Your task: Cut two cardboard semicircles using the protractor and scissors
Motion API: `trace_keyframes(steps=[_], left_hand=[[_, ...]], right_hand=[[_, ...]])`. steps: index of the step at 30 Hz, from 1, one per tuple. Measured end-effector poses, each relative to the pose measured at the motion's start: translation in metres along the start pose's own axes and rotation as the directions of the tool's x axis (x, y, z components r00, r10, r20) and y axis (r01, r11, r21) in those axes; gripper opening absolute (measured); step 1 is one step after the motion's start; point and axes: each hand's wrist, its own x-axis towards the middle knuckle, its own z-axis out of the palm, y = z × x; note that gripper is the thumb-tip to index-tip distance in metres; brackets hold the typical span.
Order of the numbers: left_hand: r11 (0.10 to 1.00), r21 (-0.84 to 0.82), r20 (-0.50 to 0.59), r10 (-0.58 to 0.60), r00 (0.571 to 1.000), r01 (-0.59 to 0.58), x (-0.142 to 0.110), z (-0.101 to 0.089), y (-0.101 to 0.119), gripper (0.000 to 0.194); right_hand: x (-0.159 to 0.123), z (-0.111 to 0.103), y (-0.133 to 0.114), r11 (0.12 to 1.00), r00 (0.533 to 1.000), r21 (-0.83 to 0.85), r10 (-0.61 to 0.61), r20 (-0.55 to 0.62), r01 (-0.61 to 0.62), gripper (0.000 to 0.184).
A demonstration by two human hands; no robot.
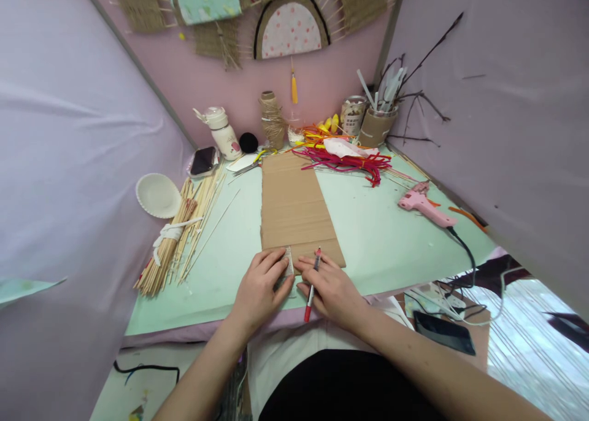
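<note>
A sheet of brown cardboard (297, 206) lies lengthwise in front of me on the pale green table cover. At its near left corner my left hand (262, 283) holds down a clear plastic ruler (289, 264), with fingers and thumb on it. The hand hides much of the ruler. My right hand (334, 289) rests on the near edge of the cardboard to the right of the ruler. A pen with a red end (308, 307) is held between its fingers, slanting up and away, with the tip off the cardboard.
Bundled wooden sticks (168, 249) and a white bowl (159, 195) lie left. Scissors (251, 165), a twine cone (272, 120), a bottle (223, 132) and red pipe cleaners (340, 162) are at the back. A pink glue gun (426, 205) with a trailing cord lies right.
</note>
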Motion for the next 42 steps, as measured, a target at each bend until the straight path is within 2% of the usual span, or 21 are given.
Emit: trace_keyframes(steps=[3, 8, 13, 17, 36, 42], left_hand=[[1.0, 0.005, 0.001, 0.003, 1.0, -0.003, -0.001, 0.0, -0.001, 0.022], [1.0, 0.01, 0.002, -0.002, 1.0, 0.002, -0.001, 0.001, -0.001, 0.023], [1.0, 0.004, -0.016, 0.003, 1.0, -0.003, 0.0, 0.001, -0.001, 0.022], [1.0, -0.019, -0.039, 0.011, 0.999, -0.011, 0.0, 0.001, -0.002, 0.021], [1.0, -0.011, -0.038, 0.025, 0.999, -0.026, 0.001, -0.001, -0.002, 0.021], [1.0, -0.01, -0.026, 0.023, 0.999, -0.023, 0.0, -0.002, -0.003, 0.022]], right_hand=[[-0.003, -0.003, -0.001, 0.989, 0.994, 0.119, 0.097, -0.045, -0.091, 0.016], [-0.004, -0.016, -0.003, 0.89, 0.941, 0.355, 0.331, -0.073, -0.285, 0.023], [0.013, -0.024, 0.001, 0.861, 0.908, 0.411, 0.39, -0.154, -0.3, 0.022], [0.024, -0.021, 0.006, 0.816, 0.873, 0.457, 0.464, -0.152, -0.354, 0.024], [0.024, -0.016, 0.006, 0.837, 0.892, 0.44, 0.426, -0.15, -0.326, 0.024], [0.026, -0.017, 0.004, 0.799, 0.873, 0.448, 0.482, -0.076, -0.402, 0.024]])
